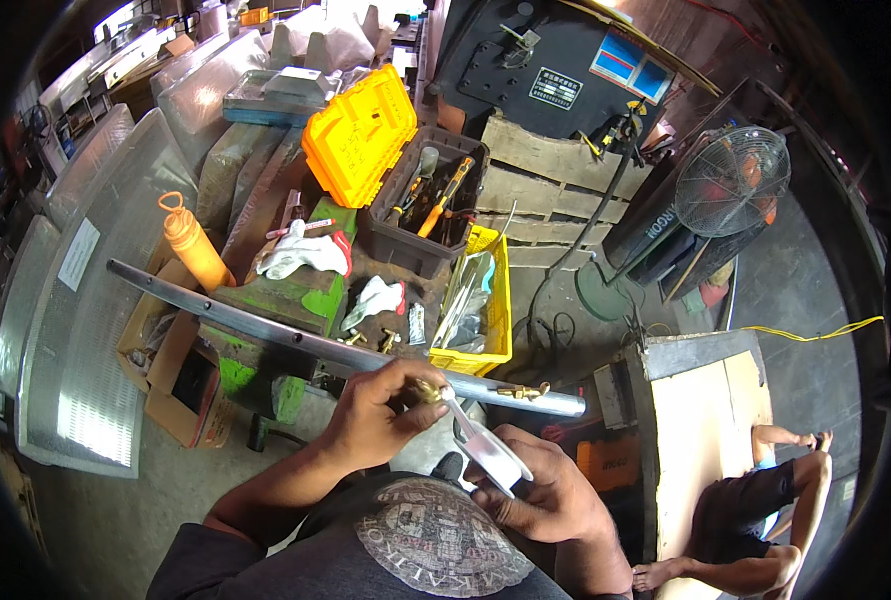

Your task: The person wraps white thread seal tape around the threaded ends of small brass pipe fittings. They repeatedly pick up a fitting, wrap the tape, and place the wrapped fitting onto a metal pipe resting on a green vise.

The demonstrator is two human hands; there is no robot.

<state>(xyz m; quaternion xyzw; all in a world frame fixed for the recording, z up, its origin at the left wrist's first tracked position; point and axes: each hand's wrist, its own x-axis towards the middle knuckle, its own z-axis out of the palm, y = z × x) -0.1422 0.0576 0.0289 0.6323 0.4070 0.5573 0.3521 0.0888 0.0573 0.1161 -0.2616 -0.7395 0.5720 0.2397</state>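
Note:
Between thumb and fingers, my left hand (374, 420) pinches a small brass fitting (429, 391). My right hand (554, 492) grips a white spool of thread seal tape (496, 460). A strip of white tape (458, 410) runs from the spool to the fitting's end. Just beyond my hands lies a long metal pipe (296, 338), slanting from far left to near right. Another brass fitting (524, 391) rests on or is attached to the pipe near its right end; which one, I cannot tell. More brass fittings (390, 340) lie on the bench behind the pipe.
White work gloves (301, 250), an orange bottle (196, 243) and a grey toolbox (406, 245) with an orange lid stand beyond the pipe. A yellow basket (506, 330) sits beside them. At right are a fan (734, 182) and a seated person (756, 510). Cardboard boxes (191, 385) stand left.

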